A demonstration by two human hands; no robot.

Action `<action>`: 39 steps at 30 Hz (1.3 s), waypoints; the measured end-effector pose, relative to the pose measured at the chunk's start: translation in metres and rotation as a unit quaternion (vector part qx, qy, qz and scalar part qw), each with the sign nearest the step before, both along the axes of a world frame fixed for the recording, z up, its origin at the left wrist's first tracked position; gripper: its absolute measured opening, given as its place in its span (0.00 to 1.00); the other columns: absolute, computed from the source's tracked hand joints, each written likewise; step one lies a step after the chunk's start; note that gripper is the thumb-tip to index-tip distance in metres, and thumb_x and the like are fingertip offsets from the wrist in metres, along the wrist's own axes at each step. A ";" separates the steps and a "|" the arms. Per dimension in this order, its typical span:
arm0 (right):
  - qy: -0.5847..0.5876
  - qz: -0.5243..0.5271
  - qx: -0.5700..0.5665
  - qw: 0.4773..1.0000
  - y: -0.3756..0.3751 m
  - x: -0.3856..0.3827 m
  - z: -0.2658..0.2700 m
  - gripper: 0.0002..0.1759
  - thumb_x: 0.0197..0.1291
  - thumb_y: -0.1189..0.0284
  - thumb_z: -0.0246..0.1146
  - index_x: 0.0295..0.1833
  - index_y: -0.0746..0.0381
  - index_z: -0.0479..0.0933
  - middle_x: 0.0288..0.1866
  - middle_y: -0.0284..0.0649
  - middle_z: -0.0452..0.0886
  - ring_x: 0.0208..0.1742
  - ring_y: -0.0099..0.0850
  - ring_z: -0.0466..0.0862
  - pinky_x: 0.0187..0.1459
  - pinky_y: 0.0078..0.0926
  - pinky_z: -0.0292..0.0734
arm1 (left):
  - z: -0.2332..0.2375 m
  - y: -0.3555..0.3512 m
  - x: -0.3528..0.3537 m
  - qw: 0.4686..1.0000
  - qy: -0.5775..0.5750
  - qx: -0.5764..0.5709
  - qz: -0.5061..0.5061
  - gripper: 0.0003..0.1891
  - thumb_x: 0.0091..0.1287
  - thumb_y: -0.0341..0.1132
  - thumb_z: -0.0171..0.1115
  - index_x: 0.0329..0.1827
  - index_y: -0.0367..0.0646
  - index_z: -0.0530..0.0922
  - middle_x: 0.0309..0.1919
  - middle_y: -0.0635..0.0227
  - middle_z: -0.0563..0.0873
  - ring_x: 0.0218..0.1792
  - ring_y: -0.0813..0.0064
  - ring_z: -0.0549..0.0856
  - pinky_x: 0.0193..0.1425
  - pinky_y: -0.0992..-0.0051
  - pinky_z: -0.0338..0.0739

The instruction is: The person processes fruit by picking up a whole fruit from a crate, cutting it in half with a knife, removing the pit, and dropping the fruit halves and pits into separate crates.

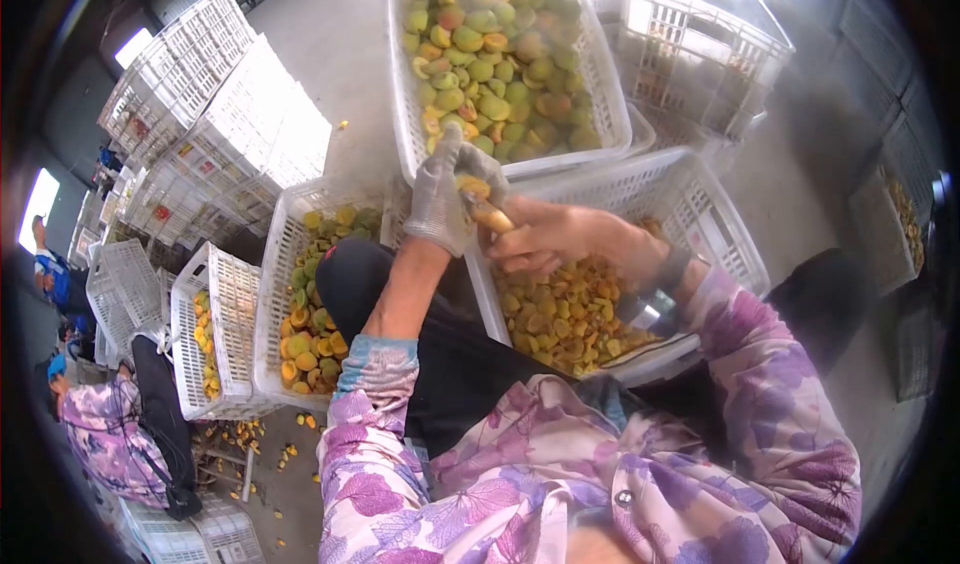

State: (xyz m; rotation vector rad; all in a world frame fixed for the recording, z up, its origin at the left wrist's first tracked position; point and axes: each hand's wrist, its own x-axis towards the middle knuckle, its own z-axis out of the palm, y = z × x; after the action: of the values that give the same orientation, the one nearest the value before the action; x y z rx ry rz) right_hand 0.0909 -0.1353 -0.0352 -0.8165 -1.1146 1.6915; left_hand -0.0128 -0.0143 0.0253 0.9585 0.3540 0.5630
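Note:
My left hand (446,192), in a grey work glove, is closed around a yellow peach (470,186) over the front edge of a crate heaped with green-yellow peaches (490,74). Bare, with a dark band at the wrist, my right hand (560,236) grips a small tool with a tan handle (490,216) against that fruit. The tool's working end is hidden by the fruit and fingers. Below my right hand stands a white crate (715,219) holding many cut yellow peach pieces (570,314).
At my left knee is a crate of peach halves (310,349), beside a smaller crate (235,309). Stacked white crates (230,114) rise at left, and another crate (700,54) stands back right. Fruit scraps (285,454) lie on the floor. Another person (115,424) sits at far left.

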 end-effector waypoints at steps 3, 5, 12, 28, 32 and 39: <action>-0.549 -0.083 0.154 0.818 -0.008 0.010 0.002 0.09 0.64 0.70 0.59 0.47 0.62 0.76 0.37 0.39 0.82 0.35 0.31 0.81 0.35 0.29 0.78 | 0.006 -0.008 -0.006 0.982 0.184 -0.035 0.029 0.25 0.71 0.58 0.50 0.31 0.42 0.77 0.23 0.60 0.80 0.24 0.63 0.81 0.27 0.65 0.77; -0.586 -0.139 0.270 0.751 -0.065 0.029 0.002 0.12 0.65 0.70 0.58 0.53 0.61 0.76 0.46 0.40 0.82 0.47 0.34 0.79 0.48 0.32 0.76 | -0.001 0.015 -0.010 0.977 0.195 0.000 0.084 0.24 0.70 0.58 0.52 0.38 0.41 0.75 0.29 0.58 0.80 0.29 0.63 0.81 0.33 0.65 0.77; -0.626 -0.094 -0.084 0.770 0.023 0.088 0.054 0.13 0.55 0.66 0.64 0.41 0.65 0.80 0.35 0.49 0.83 0.39 0.39 0.82 0.39 0.40 0.75 | 0.003 0.119 -0.059 0.718 0.226 0.482 0.448 0.30 0.70 0.51 0.55 0.65 0.36 0.69 0.58 0.49 0.78 0.53 0.59 0.82 0.59 0.63 0.75; -0.442 -0.568 0.043 0.692 0.195 0.110 0.037 0.19 0.46 0.72 0.67 0.47 0.62 0.77 0.29 0.38 0.79 0.30 0.35 0.79 0.32 0.30 0.72 | -0.016 0.082 -0.020 0.993 0.046 -0.058 0.089 0.24 0.73 0.50 0.52 0.61 0.40 0.74 0.58 0.58 0.78 0.59 0.65 0.78 0.60 0.66 0.74; -0.086 -0.430 0.141 0.888 0.119 0.080 0.040 0.06 0.60 0.72 0.61 0.40 0.63 0.74 0.21 0.26 0.66 0.22 0.17 0.68 0.23 0.16 0.61 | -0.041 0.090 -0.006 0.992 -0.005 -0.100 0.080 0.26 0.74 0.53 0.49 0.64 0.42 0.72 0.58 0.59 0.78 0.57 0.65 0.79 0.61 0.66 0.74; 0.126 -0.404 0.104 0.900 0.102 -0.012 0.032 0.08 0.60 0.69 0.63 0.42 0.60 0.74 0.26 0.34 0.74 0.23 0.28 0.73 0.25 0.25 0.70 | -0.027 0.054 0.004 0.990 -0.070 -0.121 0.008 0.28 0.76 0.56 0.36 0.64 0.46 0.70 0.57 0.65 0.77 0.54 0.70 0.76 0.59 0.70 0.71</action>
State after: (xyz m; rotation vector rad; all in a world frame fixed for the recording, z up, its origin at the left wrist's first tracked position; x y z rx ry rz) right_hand 0.0789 -0.0334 -0.0030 -0.7500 -0.6188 0.9214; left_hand -0.0092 0.0401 -0.0020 0.6786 0.2965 0.5831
